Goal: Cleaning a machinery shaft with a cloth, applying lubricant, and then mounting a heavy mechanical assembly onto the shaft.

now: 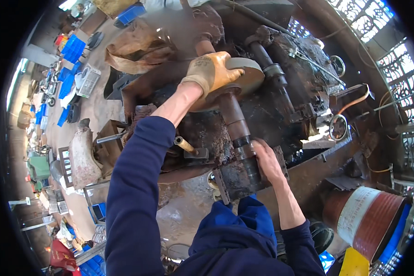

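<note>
My left hand (212, 72), in an orange-coated work glove, grips the edge of a thick, round grey-brown wheel (252, 73). Its thumb lies across the near face; some of its fingers are hidden. Through the wheel's middle runs a brown metal shaft (233, 117), which reaches toward me and ends in a dark, greasy support block (237, 179). My bare right hand (267, 160) holds the shaft's dark near section from the right side, its fingers partly curled around a black collar (242, 142). Both wheel and shaft sit in a grimy machine.
A second shaft (273, 71) with collars lies parallel on the right, by handwheels (338, 127). A short pipe (185, 145) sticks up left of my shaft. A red-and-white drum (361, 221) stands at lower right. Blue crates (72, 48) and a brown sheet (138, 48) are farther left.
</note>
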Tool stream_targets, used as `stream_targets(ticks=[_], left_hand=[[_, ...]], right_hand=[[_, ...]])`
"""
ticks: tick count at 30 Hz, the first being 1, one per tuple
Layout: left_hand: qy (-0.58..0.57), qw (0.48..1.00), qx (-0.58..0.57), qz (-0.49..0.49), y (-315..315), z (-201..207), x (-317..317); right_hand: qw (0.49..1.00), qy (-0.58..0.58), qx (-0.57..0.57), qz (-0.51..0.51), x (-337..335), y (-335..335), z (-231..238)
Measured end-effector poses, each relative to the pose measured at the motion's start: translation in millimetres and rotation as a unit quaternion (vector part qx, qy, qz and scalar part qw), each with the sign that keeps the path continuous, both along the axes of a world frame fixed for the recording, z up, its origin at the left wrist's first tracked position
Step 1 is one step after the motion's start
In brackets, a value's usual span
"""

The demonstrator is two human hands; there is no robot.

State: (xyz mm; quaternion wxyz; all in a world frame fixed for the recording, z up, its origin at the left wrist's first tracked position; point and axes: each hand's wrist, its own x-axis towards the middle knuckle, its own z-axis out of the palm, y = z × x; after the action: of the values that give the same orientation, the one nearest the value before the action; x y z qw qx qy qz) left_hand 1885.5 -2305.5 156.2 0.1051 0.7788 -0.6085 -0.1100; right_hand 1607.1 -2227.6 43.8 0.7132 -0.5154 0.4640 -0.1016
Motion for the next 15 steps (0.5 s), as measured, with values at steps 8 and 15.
stream_targets(ticks=[8, 15], left_hand=[[-0.012, 0.999, -0.045, -0.009, -1, -4, -9], [-0.048, 0.998, -0.036, -0.011, 1, -11, -4]], right_hand=[[0.972, -0.176, 0.151, 0.027, -7, 0, -50], [0.974, -0.140, 0.177, -0.016, -15, 4, -54]])
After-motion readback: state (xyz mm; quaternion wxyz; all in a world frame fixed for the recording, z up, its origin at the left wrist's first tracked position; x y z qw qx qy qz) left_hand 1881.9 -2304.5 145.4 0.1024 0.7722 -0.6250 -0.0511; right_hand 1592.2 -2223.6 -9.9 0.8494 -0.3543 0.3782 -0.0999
